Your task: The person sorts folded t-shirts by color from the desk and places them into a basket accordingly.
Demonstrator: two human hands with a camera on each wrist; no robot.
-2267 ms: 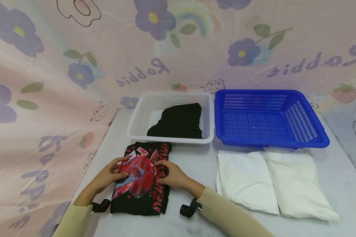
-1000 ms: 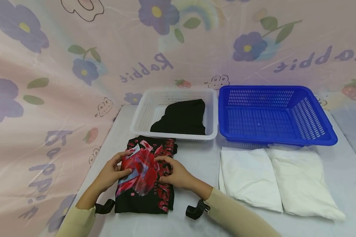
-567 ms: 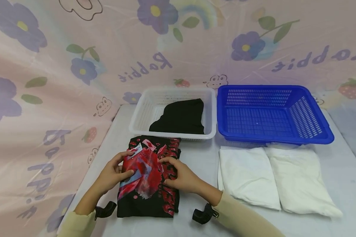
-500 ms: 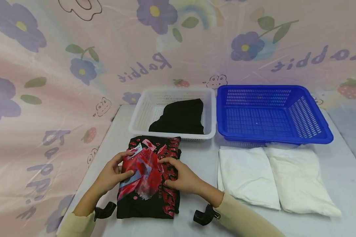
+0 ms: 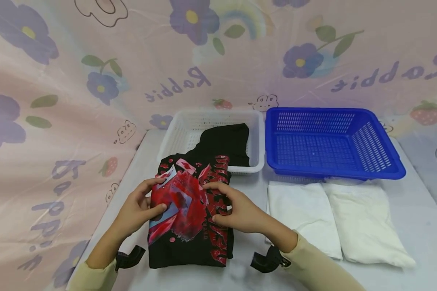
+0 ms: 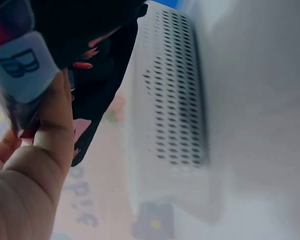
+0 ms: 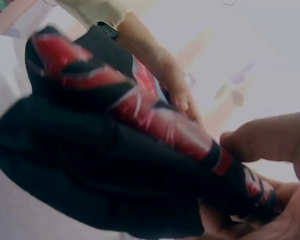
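Observation:
A folded black T-shirt with a red and blue print is held up off the table between both hands. My left hand grips its left edge, thumb on top and fingers partly underneath. On the opposite edge my right hand pinches the cloth, with the thumb on the printed side; in the right wrist view the fingers of that hand pass under the folded layers of the T-shirt. The far end of the T-shirt overlaps the near rim of the white basket in the head view.
Inside the white basket lies a folded black cloth. To its right stands a blue basket with nothing in it. Two folded white cloths, a left one and a right one, lie in front of it. A patterned curtain hangs behind.
Both hands have lifted the folded T-shirt from the table and moved it a little to the right and toward the white basket, now covering part of its near rim.

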